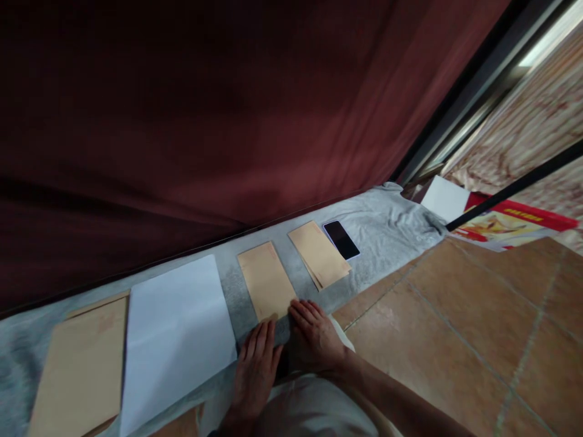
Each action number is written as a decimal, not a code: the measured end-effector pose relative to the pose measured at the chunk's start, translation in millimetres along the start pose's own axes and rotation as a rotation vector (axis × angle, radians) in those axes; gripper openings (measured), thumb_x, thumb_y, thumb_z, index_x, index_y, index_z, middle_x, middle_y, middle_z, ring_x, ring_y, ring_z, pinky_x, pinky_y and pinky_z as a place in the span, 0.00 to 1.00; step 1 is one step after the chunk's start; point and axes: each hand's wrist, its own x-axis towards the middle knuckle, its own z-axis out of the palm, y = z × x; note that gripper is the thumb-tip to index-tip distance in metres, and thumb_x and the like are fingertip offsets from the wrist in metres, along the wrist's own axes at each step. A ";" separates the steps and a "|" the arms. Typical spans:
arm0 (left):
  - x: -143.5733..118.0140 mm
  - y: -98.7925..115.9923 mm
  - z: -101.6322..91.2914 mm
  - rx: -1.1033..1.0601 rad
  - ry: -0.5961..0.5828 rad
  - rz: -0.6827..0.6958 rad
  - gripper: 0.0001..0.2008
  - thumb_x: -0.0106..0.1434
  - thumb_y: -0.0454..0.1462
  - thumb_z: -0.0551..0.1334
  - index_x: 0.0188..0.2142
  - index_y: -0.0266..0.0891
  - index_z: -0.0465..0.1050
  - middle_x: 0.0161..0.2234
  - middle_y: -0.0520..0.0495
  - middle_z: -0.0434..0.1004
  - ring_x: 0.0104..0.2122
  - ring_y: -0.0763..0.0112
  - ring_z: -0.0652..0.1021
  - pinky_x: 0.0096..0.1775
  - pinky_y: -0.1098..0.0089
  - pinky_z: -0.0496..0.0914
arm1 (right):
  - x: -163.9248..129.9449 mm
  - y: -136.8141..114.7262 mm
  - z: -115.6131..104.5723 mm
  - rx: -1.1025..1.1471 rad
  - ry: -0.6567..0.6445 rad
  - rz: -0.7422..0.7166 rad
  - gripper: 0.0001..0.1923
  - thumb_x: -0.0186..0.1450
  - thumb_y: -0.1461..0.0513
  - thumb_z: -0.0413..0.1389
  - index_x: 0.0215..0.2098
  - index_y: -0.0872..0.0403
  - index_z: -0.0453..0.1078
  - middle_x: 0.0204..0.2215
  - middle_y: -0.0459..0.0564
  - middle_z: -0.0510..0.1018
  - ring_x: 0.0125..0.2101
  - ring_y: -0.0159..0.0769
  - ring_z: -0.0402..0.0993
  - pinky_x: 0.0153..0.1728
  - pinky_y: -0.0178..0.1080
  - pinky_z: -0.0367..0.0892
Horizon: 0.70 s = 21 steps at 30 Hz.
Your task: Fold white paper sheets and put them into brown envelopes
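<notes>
A tan paper envelope [266, 276] lies flat on a grey cloth in front of me. My left hand [257, 358] rests at its near left corner, fingers stretched out and close together. At the near right corner is my right hand [314, 334], its fingers laid flat with the tips on the envelope's edge. Neither hand visibly grasps anything. To the right lie a couple of stacked tan envelopes [319, 252], slightly fanned. Left of my left hand is a large white sheet of paper [177, 340]. Beyond it sit larger tan envelopes [84, 370], overlapping one another.
A phone [341, 240] with a dark screen lies beside the stacked envelopes. The grey cloth [378, 224] covers a narrow surface along a dark red curtain [228, 121]. At right are a tiled floor [437, 321], a black pole [514, 185] and a red-and-yellow printed box [514, 221].
</notes>
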 end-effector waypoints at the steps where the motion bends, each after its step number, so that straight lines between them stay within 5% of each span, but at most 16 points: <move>1: -0.1 -0.4 -1.4 -0.031 -0.002 -0.009 0.28 0.72 0.41 0.55 0.70 0.42 0.58 0.61 0.39 0.73 0.58 0.53 0.74 0.57 0.53 0.70 | -0.9 -0.3 -0.1 0.002 0.012 0.023 0.24 0.72 0.65 0.52 0.66 0.53 0.64 0.63 0.55 0.72 0.60 0.44 0.69 0.62 0.50 0.66; 9: 4.6 -3.2 -2.1 -0.271 -0.001 -0.177 0.22 0.71 0.40 0.54 0.62 0.41 0.70 0.66 0.36 0.64 0.63 0.49 0.69 0.60 0.47 0.69 | 30.8 -2.1 10.4 0.053 0.022 0.404 0.09 0.70 0.65 0.55 0.47 0.53 0.73 0.40 0.54 0.78 0.39 0.41 0.76 0.41 0.40 0.74; 14: 11.6 -10.1 2.1 -0.377 -0.021 -0.225 0.20 0.70 0.42 0.55 0.57 0.42 0.74 0.63 0.38 0.68 0.61 0.49 0.71 0.61 0.45 0.67 | 41.4 6.9 3.9 0.124 -0.001 0.458 0.07 0.69 0.65 0.55 0.43 0.52 0.73 0.38 0.52 0.77 0.34 0.38 0.75 0.36 0.37 0.72; 21: 16.3 -9.3 -6.5 -0.432 0.049 -0.321 0.20 0.68 0.44 0.57 0.55 0.42 0.75 0.60 0.38 0.70 0.61 0.50 0.71 0.63 0.45 0.65 | 22.1 86.6 -44.7 0.176 0.455 0.575 0.15 0.71 0.62 0.51 0.54 0.52 0.72 0.48 0.55 0.75 0.48 0.43 0.73 0.50 0.45 0.71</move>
